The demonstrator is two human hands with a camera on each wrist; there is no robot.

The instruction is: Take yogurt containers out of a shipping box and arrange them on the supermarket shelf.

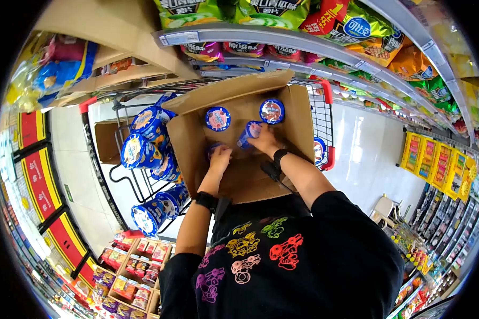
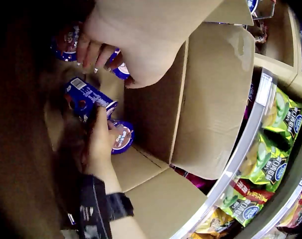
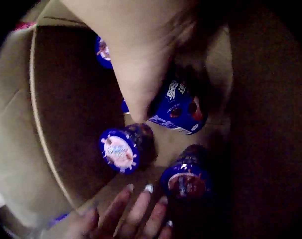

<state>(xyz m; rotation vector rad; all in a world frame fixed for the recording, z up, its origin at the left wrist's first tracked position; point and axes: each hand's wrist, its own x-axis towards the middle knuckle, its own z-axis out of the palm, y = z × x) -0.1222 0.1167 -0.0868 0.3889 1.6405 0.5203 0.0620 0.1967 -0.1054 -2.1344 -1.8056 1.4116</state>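
An open cardboard box sits in a shopping cart and holds several blue lidded cups. My right hand grips one blue cup lying on its side; the right wrist view shows this cup under my palm. My left hand reaches into the box with straight fingers beside another cup. A third cup lies on its side by the box wall. Two more cups stand at the far wall. In the left wrist view the right hand holds the cup.
More blue cups are piled in the cart left of the box. Store shelves with snack bags run above and to the right; chip bags lie close to the box flap. Lower shelves of small boxes stand at bottom left.
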